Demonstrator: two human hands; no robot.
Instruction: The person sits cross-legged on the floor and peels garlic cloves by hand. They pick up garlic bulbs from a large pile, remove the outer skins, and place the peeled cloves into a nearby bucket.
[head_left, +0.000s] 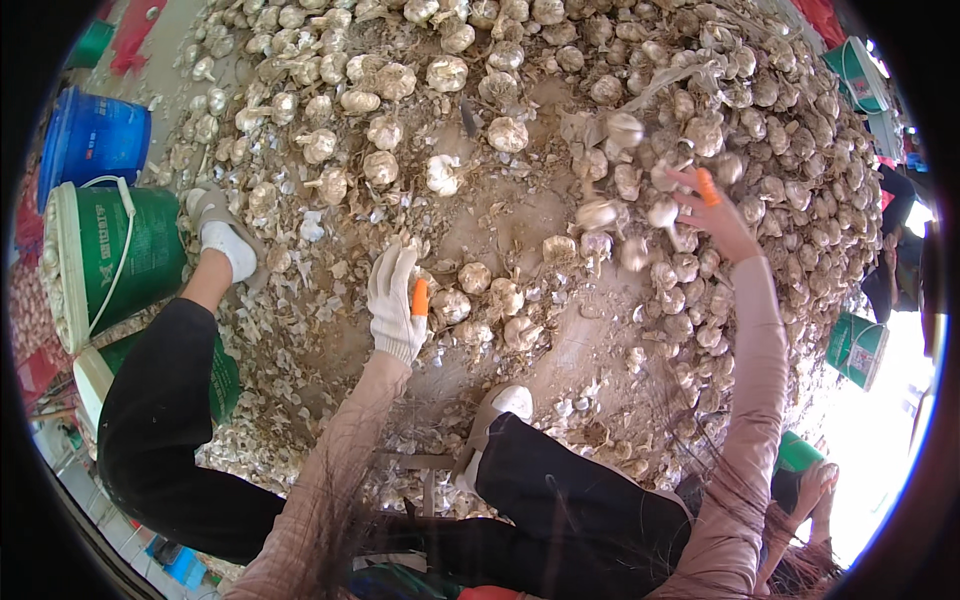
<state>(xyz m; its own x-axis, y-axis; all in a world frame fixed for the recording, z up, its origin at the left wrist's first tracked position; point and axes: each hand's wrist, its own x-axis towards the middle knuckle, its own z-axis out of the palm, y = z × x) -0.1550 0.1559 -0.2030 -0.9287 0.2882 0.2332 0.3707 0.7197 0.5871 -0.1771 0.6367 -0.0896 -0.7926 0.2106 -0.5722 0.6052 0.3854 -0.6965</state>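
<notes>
My left hand (396, 304), in a whitish knit glove with an orange cot on the thumb, is low over the littered floor. Its fingers are stretched forward and its thumb stands apart, with no held bulb visible. Just right of it lies a garlic bulb (451, 307) in a small cluster. My right hand (709, 206) is bare except for an orange finger cot (706, 187). Its fingers are spread at the edge of a garlic heap (787, 165). Around it several bulbs are motion-blurred, among them one pale bulb (663, 213) by the fingertips; contact is unclear.
Green buckets (142, 251) stand at my left, one heaped with garlic, beside a blue bucket (112, 139). My shoes (487, 424) rest among dry skins and loose bulbs. More green buckets (855, 349) and another person's arm (806, 499) are at the right.
</notes>
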